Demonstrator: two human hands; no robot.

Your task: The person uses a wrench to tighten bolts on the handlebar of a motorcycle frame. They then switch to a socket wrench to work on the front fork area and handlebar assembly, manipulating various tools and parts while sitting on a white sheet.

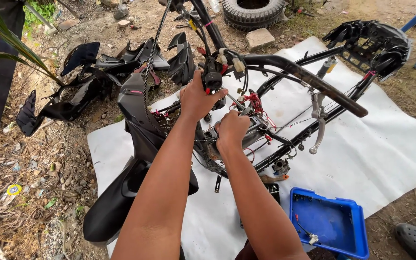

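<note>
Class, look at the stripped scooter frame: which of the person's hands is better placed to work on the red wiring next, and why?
Probably the right hand: it sits low on the frame, right beside the red wiring. The left hand is busy gripping the black connector bundle higher up.

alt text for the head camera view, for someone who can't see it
A person's left hand grips a black wiring cluster on a stripped scooter frame while the right hand works lower among red wires, over a white sheet. A blue tray sits nearby.
</note>
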